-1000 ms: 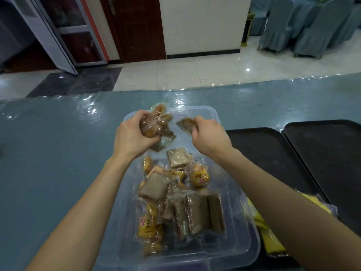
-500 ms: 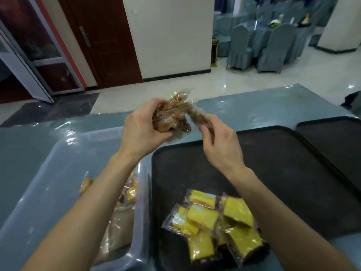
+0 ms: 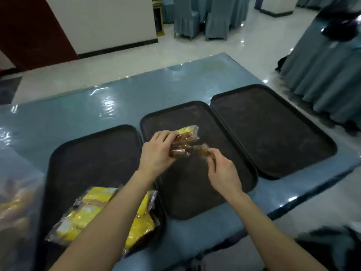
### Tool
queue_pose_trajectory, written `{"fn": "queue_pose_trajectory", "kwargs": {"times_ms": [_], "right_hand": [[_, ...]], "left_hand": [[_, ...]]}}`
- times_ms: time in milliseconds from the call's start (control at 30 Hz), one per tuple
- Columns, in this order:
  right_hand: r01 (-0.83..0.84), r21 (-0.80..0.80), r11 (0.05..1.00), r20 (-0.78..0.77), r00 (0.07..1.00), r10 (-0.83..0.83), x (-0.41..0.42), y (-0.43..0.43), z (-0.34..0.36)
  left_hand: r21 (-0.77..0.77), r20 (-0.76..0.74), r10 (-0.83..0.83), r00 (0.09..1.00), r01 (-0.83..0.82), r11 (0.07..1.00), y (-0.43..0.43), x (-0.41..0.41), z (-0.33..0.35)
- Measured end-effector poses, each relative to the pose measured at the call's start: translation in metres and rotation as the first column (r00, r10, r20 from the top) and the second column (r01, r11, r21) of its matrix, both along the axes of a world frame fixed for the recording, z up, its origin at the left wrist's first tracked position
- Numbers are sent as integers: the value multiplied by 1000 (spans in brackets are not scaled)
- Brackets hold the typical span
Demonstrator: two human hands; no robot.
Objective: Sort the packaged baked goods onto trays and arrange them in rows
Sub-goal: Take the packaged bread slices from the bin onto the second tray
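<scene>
Three dark trays lie side by side on the blue table. Above the middle tray [image 3: 195, 192] my left hand [image 3: 156, 153] grips a bunch of clear-wrapped brown pastries [image 3: 182, 142], one with a yellow piece at the top. My right hand [image 3: 222, 173] pinches a single wrapped brown pastry [image 3: 203, 150] just right of that bunch. On the near end of the left tray [image 3: 88, 153] sits a pile of yellow packaged cakes [image 3: 93, 214], partly hidden by my left forearm. The right tray [image 3: 273, 130] holds nothing.
A clear plastic bin [image 3: 17, 204] with more packages shows blurred at the left edge. The blue table [image 3: 78, 106] has a glossy cover; its right corner ends near the right tray. Draped chairs and another clothed table [image 3: 322, 75] stand beyond.
Both hands have carried the brown pastries rightward from the bin to above the middle tray. My view has swung right, so all three trays now show.
</scene>
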State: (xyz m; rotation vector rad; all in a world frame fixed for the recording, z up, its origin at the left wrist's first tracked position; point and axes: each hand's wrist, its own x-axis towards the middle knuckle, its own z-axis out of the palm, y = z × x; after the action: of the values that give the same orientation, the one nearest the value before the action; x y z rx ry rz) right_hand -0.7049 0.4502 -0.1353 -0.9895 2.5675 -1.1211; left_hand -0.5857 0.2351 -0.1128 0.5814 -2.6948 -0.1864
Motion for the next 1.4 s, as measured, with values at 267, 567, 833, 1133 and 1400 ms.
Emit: {"fn": "queue_pose_trajectory", "kwargs": {"times_ms": [267, 567, 833, 1133, 1400], "right_hand": [[139, 118, 983, 62, 987, -147, -43, 53, -44], [-36, 300, 953, -176, 980, 92, -41, 69, -99], [-6, 329, 944, -206, 976, 77, -49, 51, -111], [-346, 615, 709, 215, 938, 272, -141, -72, -91], [-262, 486, 834, 66, 962, 263, -133, -96, -70]], "left_hand": [[180, 509, -287, 811, 226, 957, 33, -15, -96], [341, 257, -80, 963, -13, 940, 30, -10, -96], [450, 535, -59, 843, -225, 864, 30, -42, -111], [438, 520, -121, 846, -141, 888, 58, -5, -110], [308, 501, -77, 862, -95, 947, 40, 28, -85]]}}
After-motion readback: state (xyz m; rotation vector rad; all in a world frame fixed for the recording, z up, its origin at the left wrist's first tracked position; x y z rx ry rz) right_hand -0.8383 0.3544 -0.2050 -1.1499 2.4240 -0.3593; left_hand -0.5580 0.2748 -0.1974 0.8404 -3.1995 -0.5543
